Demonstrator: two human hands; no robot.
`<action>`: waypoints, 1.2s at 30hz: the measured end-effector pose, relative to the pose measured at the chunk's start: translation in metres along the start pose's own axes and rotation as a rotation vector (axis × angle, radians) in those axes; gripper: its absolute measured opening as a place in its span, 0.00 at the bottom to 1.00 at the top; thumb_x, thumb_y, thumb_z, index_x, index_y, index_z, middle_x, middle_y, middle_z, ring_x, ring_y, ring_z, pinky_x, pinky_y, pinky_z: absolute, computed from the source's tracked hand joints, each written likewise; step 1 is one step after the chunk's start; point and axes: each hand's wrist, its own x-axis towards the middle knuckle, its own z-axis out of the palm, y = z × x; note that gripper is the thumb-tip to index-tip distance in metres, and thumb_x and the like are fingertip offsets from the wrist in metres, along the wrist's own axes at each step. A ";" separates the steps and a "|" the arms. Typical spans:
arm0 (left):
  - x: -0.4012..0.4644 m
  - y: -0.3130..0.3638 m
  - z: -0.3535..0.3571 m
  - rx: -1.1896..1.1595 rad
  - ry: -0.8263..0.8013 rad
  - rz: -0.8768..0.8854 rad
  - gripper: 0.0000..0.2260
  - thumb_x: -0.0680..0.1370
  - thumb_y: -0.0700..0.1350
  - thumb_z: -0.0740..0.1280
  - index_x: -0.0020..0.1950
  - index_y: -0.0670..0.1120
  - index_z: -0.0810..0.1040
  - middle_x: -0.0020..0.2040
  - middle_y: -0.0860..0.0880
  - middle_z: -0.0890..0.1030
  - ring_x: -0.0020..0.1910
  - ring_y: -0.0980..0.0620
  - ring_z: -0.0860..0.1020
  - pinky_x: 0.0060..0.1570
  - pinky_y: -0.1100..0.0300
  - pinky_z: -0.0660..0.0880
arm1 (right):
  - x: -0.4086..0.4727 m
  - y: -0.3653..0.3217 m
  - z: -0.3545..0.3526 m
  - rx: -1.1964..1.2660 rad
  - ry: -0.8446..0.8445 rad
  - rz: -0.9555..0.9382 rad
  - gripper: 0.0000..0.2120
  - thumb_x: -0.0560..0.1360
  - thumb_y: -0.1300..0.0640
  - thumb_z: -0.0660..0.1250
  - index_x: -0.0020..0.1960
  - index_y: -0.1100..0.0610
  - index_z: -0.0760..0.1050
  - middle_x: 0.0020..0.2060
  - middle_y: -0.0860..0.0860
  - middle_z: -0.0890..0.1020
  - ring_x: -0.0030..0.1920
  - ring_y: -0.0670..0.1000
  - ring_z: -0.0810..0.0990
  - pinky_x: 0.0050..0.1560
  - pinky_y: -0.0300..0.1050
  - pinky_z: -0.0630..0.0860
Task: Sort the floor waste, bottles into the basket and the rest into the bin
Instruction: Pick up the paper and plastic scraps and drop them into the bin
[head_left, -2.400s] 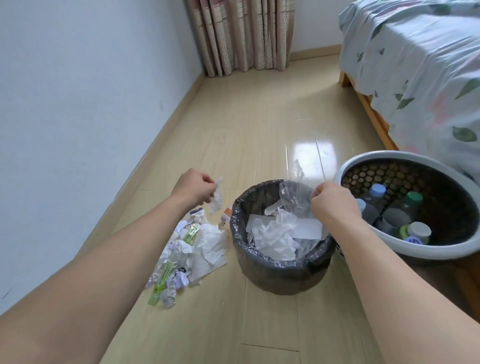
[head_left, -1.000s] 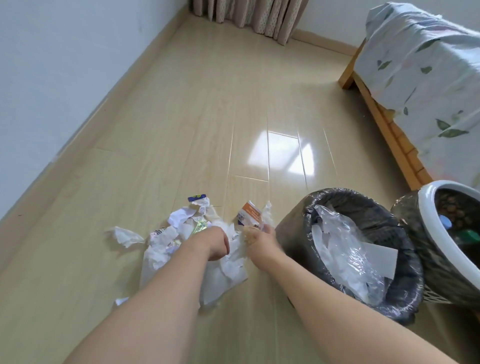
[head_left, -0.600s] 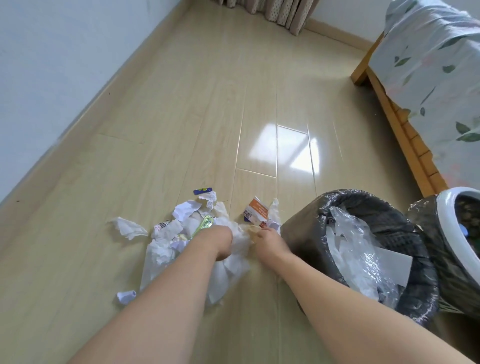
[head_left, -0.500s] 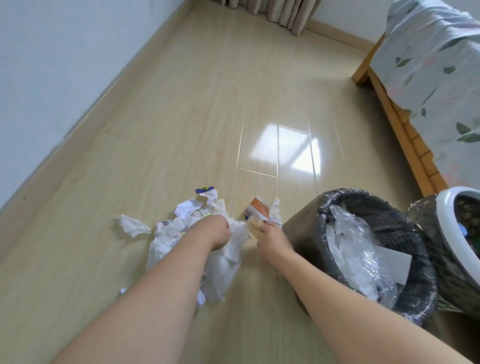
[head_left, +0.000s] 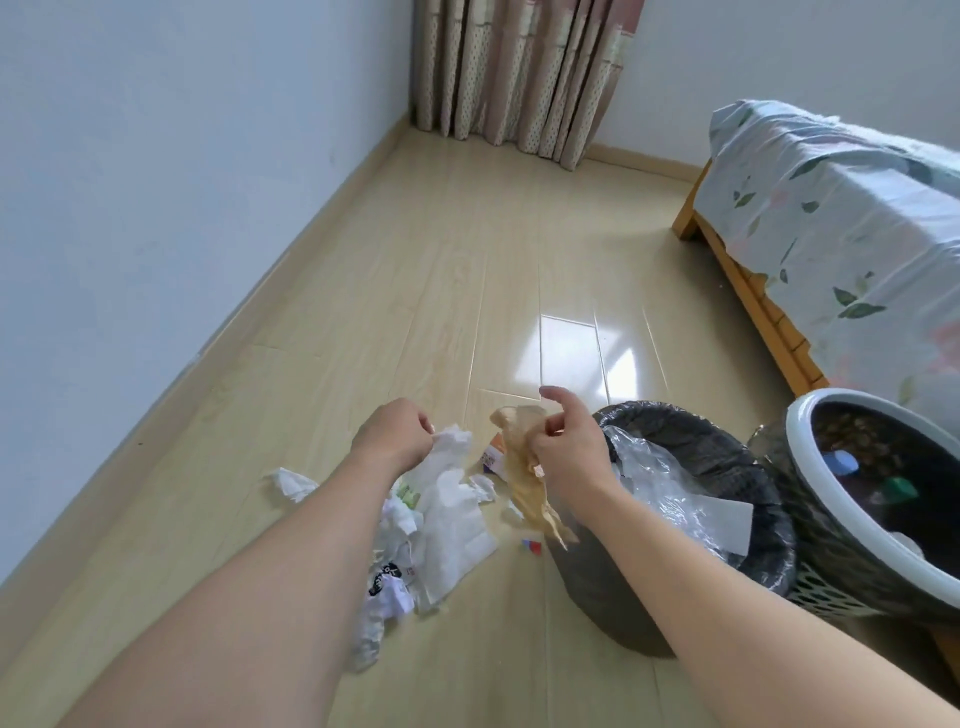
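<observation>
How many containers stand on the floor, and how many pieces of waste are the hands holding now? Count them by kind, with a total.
Bin with black liner: 1
Basket with white rim: 1
White tissue in the left hand: 1
Tan wrapper in the right hand: 1
Total: 4

Both bare forearms are being extended forward and downward from the bottom edge of the view. The left hand (head_left: 396, 435) is being held as a closed fist, knuckles up, its fingers clenched on something white. The right hand (head_left: 563, 451) is being kept raised, thumb and curled fingers pinching, index finger lifted.
</observation>
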 end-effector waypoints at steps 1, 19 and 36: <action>-0.006 0.002 -0.004 0.009 0.002 -0.004 0.06 0.74 0.41 0.66 0.38 0.47 0.81 0.35 0.50 0.80 0.37 0.46 0.76 0.36 0.60 0.69 | -0.001 -0.003 -0.005 0.030 0.001 -0.001 0.17 0.74 0.64 0.63 0.56 0.44 0.72 0.39 0.48 0.78 0.39 0.49 0.79 0.41 0.41 0.78; -0.053 0.091 -0.033 -0.508 0.100 -0.087 0.02 0.72 0.39 0.62 0.41 0.43 0.73 0.38 0.42 0.75 0.35 0.47 0.72 0.35 0.58 0.68 | 0.006 -0.005 -0.100 0.164 -0.048 0.007 0.02 0.77 0.60 0.66 0.45 0.56 0.75 0.40 0.58 0.83 0.36 0.54 0.80 0.44 0.57 0.80; -0.073 0.213 0.121 0.317 -0.171 0.548 0.13 0.77 0.39 0.59 0.56 0.47 0.80 0.55 0.48 0.82 0.52 0.48 0.79 0.52 0.57 0.75 | 0.029 0.087 -0.203 -0.519 -0.222 0.003 0.03 0.73 0.55 0.71 0.44 0.53 0.83 0.40 0.48 0.83 0.41 0.49 0.81 0.41 0.35 0.77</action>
